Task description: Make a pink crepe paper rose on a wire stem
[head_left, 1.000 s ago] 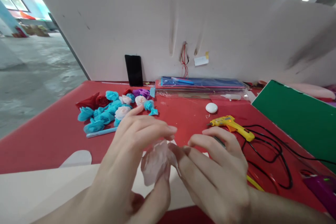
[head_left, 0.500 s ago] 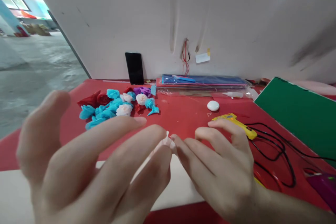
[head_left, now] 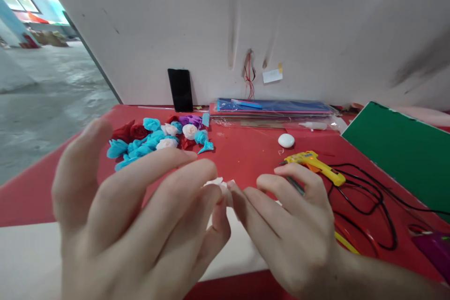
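Observation:
Between the fingertips of both hands is a small piece of white crepe paper (head_left: pixel 222 184), mostly hidden by the fingers. My left hand (head_left: pixel 147 225) pinches it from the left, with its upper fingers raised and curled. From the right, my right hand (head_left: pixel 295 229) grips the paper's other side between thumb and forefinger. Both hands are held over a white sheet (head_left: pixel 28 253) lying on the red tabletop (head_left: pixel 242 157). Beyond the left hand lies a heap of crepe paper flowers (head_left: pixel 140 143) in blue, red, pale pink and purple.
A yellow hot glue gun (head_left: pixel 316 166) with a black cord lies beyond my right hand. Near it are a white oval object (head_left: pixel 286 140) and a leaning green board (head_left: pixel 404 159). A black phone (head_left: pixel 180 90) leans on the back panel, beside plastic-wrapped sheets (head_left: pixel 281 107).
My left hand has shifted slightly right, and its fingers have curled around the white paper. More of the paper's ruffled edge shows above the fingertips. The right hand has barely moved.

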Demonstrator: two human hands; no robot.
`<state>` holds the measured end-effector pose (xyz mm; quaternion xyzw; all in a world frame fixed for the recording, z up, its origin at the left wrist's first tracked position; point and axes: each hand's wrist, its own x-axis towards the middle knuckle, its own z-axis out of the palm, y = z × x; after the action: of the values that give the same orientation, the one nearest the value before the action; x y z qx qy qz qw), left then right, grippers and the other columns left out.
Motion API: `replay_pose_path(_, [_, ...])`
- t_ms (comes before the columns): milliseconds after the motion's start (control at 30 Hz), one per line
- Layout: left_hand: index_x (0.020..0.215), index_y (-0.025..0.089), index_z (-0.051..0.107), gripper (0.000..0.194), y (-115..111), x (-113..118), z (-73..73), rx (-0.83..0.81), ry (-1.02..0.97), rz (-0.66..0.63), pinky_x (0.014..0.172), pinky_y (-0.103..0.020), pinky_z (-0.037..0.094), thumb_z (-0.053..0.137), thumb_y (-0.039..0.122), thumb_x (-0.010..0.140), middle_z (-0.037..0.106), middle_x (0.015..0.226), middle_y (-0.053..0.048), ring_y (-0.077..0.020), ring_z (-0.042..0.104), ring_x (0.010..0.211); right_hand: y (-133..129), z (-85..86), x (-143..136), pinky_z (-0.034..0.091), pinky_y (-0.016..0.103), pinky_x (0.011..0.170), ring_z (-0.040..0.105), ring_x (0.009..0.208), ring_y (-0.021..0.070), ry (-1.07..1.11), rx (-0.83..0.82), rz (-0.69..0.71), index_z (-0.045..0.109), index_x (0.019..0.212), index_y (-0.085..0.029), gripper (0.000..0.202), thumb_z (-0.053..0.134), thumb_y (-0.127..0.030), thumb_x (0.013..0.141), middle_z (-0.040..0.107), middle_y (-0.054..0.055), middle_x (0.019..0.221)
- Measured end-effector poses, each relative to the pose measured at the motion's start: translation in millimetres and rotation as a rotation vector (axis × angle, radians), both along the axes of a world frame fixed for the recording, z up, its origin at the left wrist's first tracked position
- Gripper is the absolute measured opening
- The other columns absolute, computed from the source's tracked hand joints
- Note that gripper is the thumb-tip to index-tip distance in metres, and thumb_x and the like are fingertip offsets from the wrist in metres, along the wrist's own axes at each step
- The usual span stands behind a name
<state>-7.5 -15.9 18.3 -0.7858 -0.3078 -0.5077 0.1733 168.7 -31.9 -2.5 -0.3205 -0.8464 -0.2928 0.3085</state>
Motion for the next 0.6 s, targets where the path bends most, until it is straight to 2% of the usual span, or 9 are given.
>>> replay_pose_path(100, [0.062,0.023,0.061,0.009,1,0,-3.9,0.095,0.215,0.114,0.108,-0.054,0.028,0.068,0.021,0.068,0.065,0.076,0.002,-0.0246,0.064,0.084,0,0.7,-2,0.040,0.042,0.075,0.058,0.066,0.0167,0.000,0.011,-0.008,0.068,0.082,-0.011,0.009,0.059,-0.009,0.081,0.066,0.000,0.061])
replay_pose_path(233, [0.066,0.023,0.057,0.011,0,1,-5.9,0.073,0.188,0.120,0.105,-0.058,0.028,0.066,0.016,0.064,0.062,0.081,0.000,-0.0274,0.061,0.086,-1,0.1,-4,0.040,0.041,0.076,0.058,0.066,0.0163,0.015,0.006,-0.014,0.067,0.073,-0.014,0.012,0.059,-0.009,0.081,0.065,-0.001,0.057])
replay_pose_path(333, [0.078,0.024,0.054,0.015,-3,-1,0.3,-0.070,0.113,0.064,0.107,-0.056,0.026,0.059,0.018,0.065,0.060,0.085,0.000,-0.0262,0.057,0.089,0,-2.3,-4,0.040,0.040,0.078,0.057,0.067,0.0162,0.066,0.018,-0.022,0.066,0.076,-0.014,0.006,0.062,-0.011,0.080,0.066,-0.001,0.061])
replay_pose_path(400, [0.085,0.026,0.052,0.015,-4,-3,7.0,-0.196,0.084,0.038,0.109,-0.051,0.022,0.051,0.019,0.072,0.057,0.088,0.000,-0.0243,0.053,0.093,1,-3.9,-3,0.040,0.039,0.080,0.056,0.067,0.0156,0.097,0.016,-0.033,0.066,0.083,-0.013,0.005,0.063,-0.013,0.080,0.067,-0.002,0.064])
replay_pose_path(533, [0.095,0.027,0.050,0.018,-3,-8,15.9,-0.387,0.195,-0.012,0.101,-0.043,0.029,0.037,0.021,0.084,0.053,0.100,-0.002,-0.0221,0.049,0.098,2,-3.4,-1,0.037,0.039,0.085,0.051,0.067,0.0149,0.108,-0.060,-0.039,0.064,0.090,-0.014,0.010,0.057,-0.018,0.084,0.062,-0.003,0.061])
replay_pose_path(600, [0.097,0.027,0.052,0.017,0,-10,15.0,-0.442,0.273,-0.054,0.096,-0.040,0.033,0.042,0.022,0.084,0.053,0.101,-0.001,-0.0213,0.049,0.099,3,-1.5,1,0.036,0.040,0.086,0.051,0.069,0.0155,0.106,-0.077,-0.024,0.063,0.093,-0.013,0.013,0.053,-0.017,0.085,0.063,-0.002,0.063])
